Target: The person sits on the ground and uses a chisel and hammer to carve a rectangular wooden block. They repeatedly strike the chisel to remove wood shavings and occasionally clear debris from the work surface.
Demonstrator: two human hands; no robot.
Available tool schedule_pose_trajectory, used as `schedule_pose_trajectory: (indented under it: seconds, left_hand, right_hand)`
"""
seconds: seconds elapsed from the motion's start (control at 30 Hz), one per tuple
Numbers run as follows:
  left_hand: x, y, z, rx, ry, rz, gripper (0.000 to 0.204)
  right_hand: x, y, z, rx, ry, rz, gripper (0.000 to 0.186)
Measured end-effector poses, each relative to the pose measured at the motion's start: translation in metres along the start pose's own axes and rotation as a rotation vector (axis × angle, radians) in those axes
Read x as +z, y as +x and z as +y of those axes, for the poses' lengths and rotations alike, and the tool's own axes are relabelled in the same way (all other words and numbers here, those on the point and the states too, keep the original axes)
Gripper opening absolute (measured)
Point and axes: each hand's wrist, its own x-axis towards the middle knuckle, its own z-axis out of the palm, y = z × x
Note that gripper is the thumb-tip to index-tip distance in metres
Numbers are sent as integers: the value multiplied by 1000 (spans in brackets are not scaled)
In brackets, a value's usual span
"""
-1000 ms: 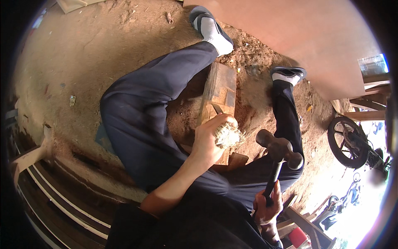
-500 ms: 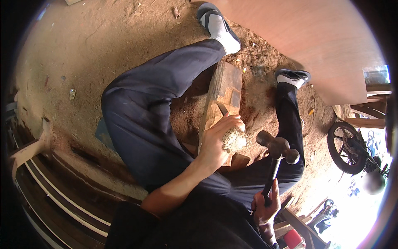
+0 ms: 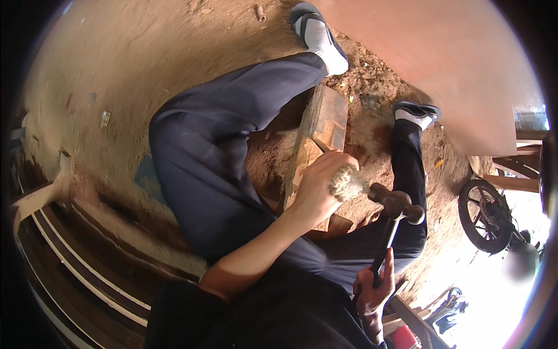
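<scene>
"What did the head view show?"

"The left hand (image 3: 321, 187) gripped the chisel (image 3: 347, 184), blade on the block (image 3: 333, 110) short of its far edge. The block lay on the ground (image 3: 131, 70). The right hand (image 3: 375, 286) gripped the hammer (image 3: 397, 205) just beside the chisel's frayed end; contact, I couldn't tell."

"How much was cut?"

"Pale cuts showed near the blade; the far end looked uncut."

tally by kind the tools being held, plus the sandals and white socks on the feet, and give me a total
Hammer: 1
Chisel: 1
Sandals: 2
White socks: 2
Total: 6
</scene>
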Motion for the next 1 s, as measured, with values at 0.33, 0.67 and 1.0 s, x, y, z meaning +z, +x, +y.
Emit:
schedule_pose_trajectory:
  seconds: [0.33,0.67,1.0]
  left_hand:
    - [41,14,-46,-177,-444,81,12]
    - [43,28,-31,-317,-678,124,23]
    - [31,25,-16,-55,-186,153,26]
  right_hand:
    - [-83,34,23,-157,-84,181,83]
    - [-29,66,-17,-356,-408,-63,63]
    - [-29,44,-9,-297,113,110,50]
